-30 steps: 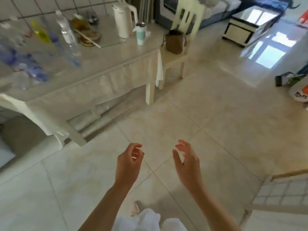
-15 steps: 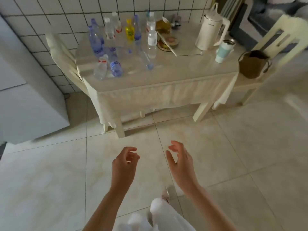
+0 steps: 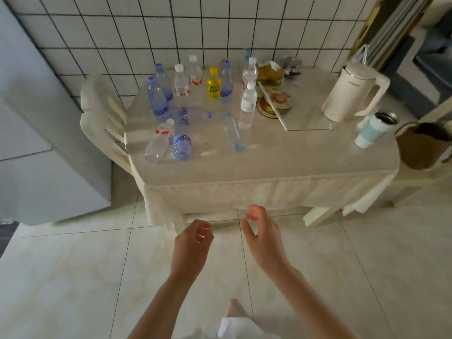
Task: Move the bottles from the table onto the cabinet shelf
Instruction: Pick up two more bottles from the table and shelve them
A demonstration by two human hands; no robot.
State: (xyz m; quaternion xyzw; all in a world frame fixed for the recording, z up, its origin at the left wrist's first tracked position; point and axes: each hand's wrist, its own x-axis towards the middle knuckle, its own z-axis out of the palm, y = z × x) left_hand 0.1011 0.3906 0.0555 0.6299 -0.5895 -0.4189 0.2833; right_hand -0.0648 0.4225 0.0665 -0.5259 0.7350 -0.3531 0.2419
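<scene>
While we stand on the pale floor tiles facing the table point(image 3: 269, 167), our left hand point(image 3: 193, 243) hangs at 6 o'clock with fingers loosely curled, holding nothing, and our right hand point(image 3: 263, 237) floats just beside it, fingers relaxed and spread, equally empty. Both hands are short of the tablecloth's hanging edge and touch nothing. The bottles point(image 3: 195, 104) crowd the table's far left, toward 11 o'clock: several stand upright near the tiled wall point(image 3: 220, 28), among them a yellow bottle point(image 3: 213, 83) and a clear white-capped bottle point(image 3: 248, 100); three lie on their sides nearer us, including a blue-labelled bottle point(image 3: 182, 140) beside a red-labelled bottle point(image 3: 159, 143). At 1 o'clock sit a white kettle point(image 3: 349, 91) and, nearer the table's right edge, a pale tumbler point(image 3: 374, 129). A cream chair point(image 3: 102, 123) stands at the table's left end, at 10 o'clock, with a grey cabinet point(image 3: 49, 143) farther left, at 9 o'clock.
</scene>
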